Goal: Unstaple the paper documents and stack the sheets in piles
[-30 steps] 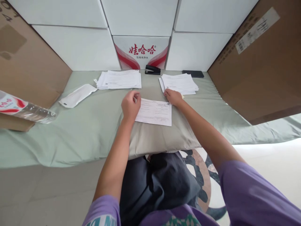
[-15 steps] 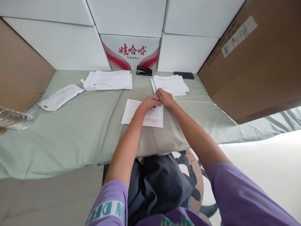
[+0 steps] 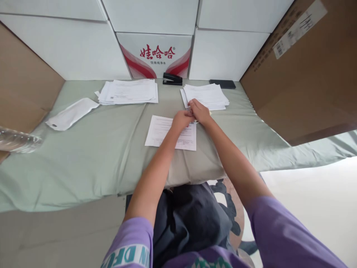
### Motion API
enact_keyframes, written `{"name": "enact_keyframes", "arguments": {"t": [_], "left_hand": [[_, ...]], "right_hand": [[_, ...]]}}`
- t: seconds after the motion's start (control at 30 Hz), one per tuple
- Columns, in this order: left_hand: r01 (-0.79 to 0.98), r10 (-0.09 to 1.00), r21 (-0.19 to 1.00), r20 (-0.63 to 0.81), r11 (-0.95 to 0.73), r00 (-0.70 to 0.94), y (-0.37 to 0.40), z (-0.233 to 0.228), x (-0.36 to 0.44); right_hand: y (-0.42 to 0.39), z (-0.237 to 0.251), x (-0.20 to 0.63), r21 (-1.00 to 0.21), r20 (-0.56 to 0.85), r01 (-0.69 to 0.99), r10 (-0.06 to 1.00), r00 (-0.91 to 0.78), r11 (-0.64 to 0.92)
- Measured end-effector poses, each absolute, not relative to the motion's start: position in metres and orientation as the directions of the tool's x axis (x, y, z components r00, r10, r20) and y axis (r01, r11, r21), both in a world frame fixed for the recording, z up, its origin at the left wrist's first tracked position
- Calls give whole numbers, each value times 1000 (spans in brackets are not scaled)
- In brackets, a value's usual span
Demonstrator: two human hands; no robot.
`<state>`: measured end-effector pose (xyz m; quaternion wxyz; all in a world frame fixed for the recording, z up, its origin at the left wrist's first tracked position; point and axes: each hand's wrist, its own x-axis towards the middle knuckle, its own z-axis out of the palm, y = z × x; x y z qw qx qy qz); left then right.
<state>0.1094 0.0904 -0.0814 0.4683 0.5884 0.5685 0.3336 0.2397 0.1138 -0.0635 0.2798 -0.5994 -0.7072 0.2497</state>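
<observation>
A single printed sheet of paper (image 3: pixel 158 130) lies on the cloth-covered table in front of me. My left hand (image 3: pixel 182 120) is over its upper right part, fingers curled in. Touching it from the right, my right hand (image 3: pixel 199 111) has its fingers bent together. Whatever sits between the fingertips is too small and covered to name. A bit of something pale yellow (image 3: pixel 210 112) peeks out beside my right hand. Just beyond that hand is a stack of printed papers (image 3: pixel 208 95); a second paper stack (image 3: pixel 131 91) rests farther left.
A black stapler (image 3: pixel 172 79) and a dark flat phone-like object (image 3: pixel 222 84) lie along the back, below white cartons (image 3: pixel 156 56). A white pouch (image 3: pixel 71 114) and a clear plastic bottle (image 3: pixel 19 140) are on the left. Brown cardboard boxes (image 3: pixel 301 85) flank both sides.
The camera view has shifted slightly. My hands stay together at the sheet's upper right, with only small finger movement; the papers keep their places.
</observation>
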Motion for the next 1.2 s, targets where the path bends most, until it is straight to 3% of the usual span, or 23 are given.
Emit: {"name": "enact_keyframes", "arguments": {"t": [0.1,0.2,0.4,1.0,1.07,1.2], "left_hand": [[347,978,933,-154,97,141,90,-79,109],[318,972,941,-174,116,160,90,-77,106],[298,958,934,-248,197,144,87,-71,103],[345,970,929,-195,136,143,83,-69,103],[375,986,924,-126,74,114,82,-67,104],[471,979,859,159,-201,127,76,-58,104]], "right_hand": [[108,-67,247,-728,214,632,964,-161,267],[102,-69,258,-647,306,676,932,-195,353],[105,-75,273,-449,319,850,938,-138,277],[114,-84,272,-528,297,828,954,-32,192],[114,-84,272,-526,302,828,953,-33,195],[113,-84,271,-527,301,827,953,-35,197]]}}
